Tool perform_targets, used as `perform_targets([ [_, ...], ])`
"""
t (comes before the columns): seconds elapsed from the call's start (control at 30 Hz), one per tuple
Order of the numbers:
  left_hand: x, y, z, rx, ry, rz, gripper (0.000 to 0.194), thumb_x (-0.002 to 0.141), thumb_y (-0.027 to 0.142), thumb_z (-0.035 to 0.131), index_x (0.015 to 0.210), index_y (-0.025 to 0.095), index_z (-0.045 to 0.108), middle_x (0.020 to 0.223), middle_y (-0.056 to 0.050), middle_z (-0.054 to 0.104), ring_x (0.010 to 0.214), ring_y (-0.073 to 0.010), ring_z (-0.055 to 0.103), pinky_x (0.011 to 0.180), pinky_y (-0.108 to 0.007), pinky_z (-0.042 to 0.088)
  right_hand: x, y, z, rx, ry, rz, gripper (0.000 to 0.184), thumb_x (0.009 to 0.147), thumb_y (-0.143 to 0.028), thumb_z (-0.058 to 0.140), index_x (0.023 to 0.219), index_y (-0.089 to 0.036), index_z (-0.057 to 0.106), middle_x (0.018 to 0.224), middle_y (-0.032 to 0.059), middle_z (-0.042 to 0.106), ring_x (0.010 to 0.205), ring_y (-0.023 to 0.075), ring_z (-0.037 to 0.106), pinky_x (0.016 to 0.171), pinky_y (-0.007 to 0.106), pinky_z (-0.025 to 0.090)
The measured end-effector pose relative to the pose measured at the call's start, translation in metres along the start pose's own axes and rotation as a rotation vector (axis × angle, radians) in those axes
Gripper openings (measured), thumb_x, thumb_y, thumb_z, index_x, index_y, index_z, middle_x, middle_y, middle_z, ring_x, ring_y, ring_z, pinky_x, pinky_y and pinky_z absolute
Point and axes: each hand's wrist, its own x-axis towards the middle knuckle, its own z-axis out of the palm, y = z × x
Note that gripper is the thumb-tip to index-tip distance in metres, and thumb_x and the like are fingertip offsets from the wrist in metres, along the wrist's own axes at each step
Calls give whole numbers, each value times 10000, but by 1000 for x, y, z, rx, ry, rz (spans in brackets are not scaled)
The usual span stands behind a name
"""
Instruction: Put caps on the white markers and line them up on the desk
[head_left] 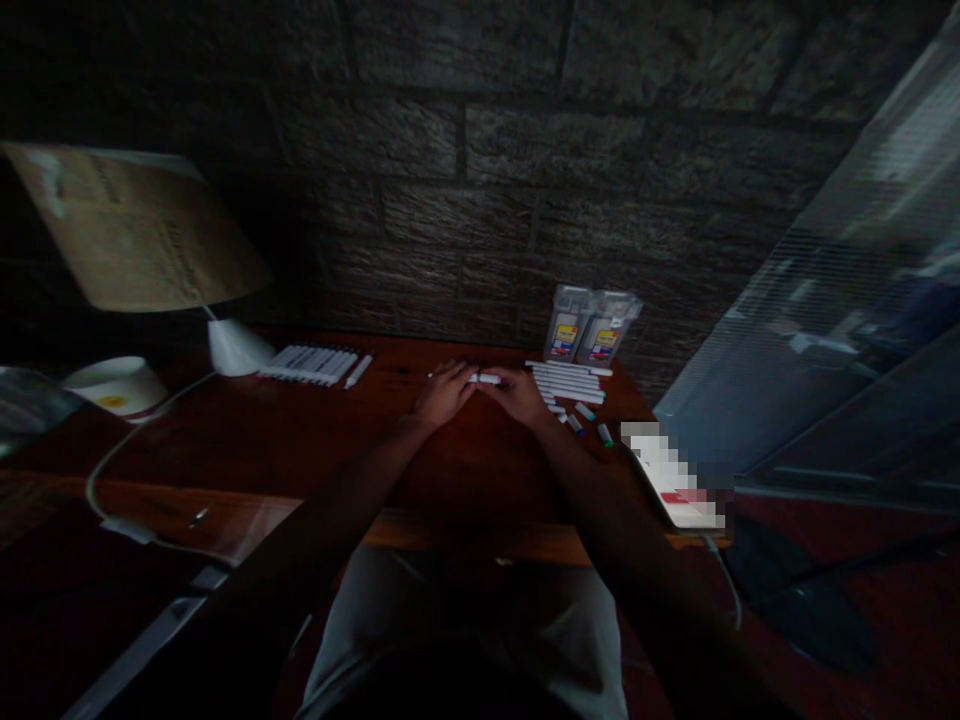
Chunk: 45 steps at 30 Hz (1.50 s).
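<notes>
Over the middle of the wooden table, a white marker (489, 379) lies level between my two hands. My left hand (445, 394) is closed around its left part, and a small end shows past the fingers. My right hand (520, 394) pinches its right end; whether that end is a cap, I cannot tell. Just right of my right hand lies a row of white markers (574, 384). Several loose marker caps (585, 411), some with blue or green ends, are scattered in front of that row. Farther left, more white markers (311, 363) lie side by side, with one marker (359, 371) slightly apart.
Two clear plastic cases (566, 330) with yellow labels stand against the stone wall (405, 220). At the left are a lamp (236, 347), its cord and a white paper cup (120, 388). A partly pixelated white object (675, 485) lies at the table's right edge.
</notes>
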Motion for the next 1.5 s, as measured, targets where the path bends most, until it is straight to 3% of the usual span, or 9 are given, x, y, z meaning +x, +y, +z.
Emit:
perform_targets([
  [0.27,-2,-4,2,-77,7,-30,271,964,223,546,1214,228,651,1141,-80,704,1042,-205,666,943,-341,523,0,-8,0,-89,-13,-62,244,952,-361,532,1074,-223,693,1054,64,722,1002,198,661,919,337,502],
  [0.4,-1,-1,-2,-23,17,-27,276,977,235,521,1220,221,652,1147,-87,701,1071,-220,650,974,-371,496,1,-2,0,-47,14,-52,258,953,-312,490,1127,-225,660,1132,69,698,1078,197,641,982,364,487],
  [0.53,0,4,-7,93,19,-35,298,991,260,484,1228,190,652,1140,-111,695,1111,-269,611,976,-427,457,3,7,3,42,83,-13,251,903,-349,576,1100,-207,642,1105,82,704,973,193,671,899,344,528],
  [0.63,0,5,-9,129,12,-50,316,980,244,496,1248,170,644,1158,-125,687,1131,-297,585,967,-444,439,3,9,4,82,65,8,222,890,-384,610,1020,-213,664,1006,54,733,927,189,690,877,337,538],
  [0.97,0,4,-9,47,-9,1,283,944,186,554,1205,210,661,1080,-91,691,1113,-257,573,973,-407,437,-2,-2,4,31,-24,-10,256,883,-393,635,1058,-227,724,1035,37,767,933,204,717,871,338,543],
  [1.13,0,8,-15,28,176,9,283,947,289,580,1207,205,656,1160,-111,677,1122,-264,574,966,-410,441,-1,-1,-1,-5,34,5,322,892,-432,606,1095,-214,728,905,24,770,745,179,692,726,293,549],
  [1.23,-2,9,-13,-54,185,32,254,967,393,544,1021,208,710,1001,-90,718,986,-234,631,881,-350,467,1,0,-5,-31,151,34,329,887,-438,598,1059,-196,740,881,35,767,700,172,671,702,285,539],
  [1.33,-4,9,-9,-198,92,-60,359,980,462,494,843,215,715,780,-44,717,744,-183,654,703,-278,454,1,-3,-6,-10,185,45,343,886,-458,595,1047,-192,741,880,42,765,701,175,669,691,281,535],
  [1.5,-4,4,-11,-463,142,-332,554,994,530,371,635,190,620,573,-25,627,609,-158,614,584,-255,394,-3,-13,-1,17,61,32,364,905,-476,588,1134,-220,710,861,18,752,668,160,657,650,259,519],
])
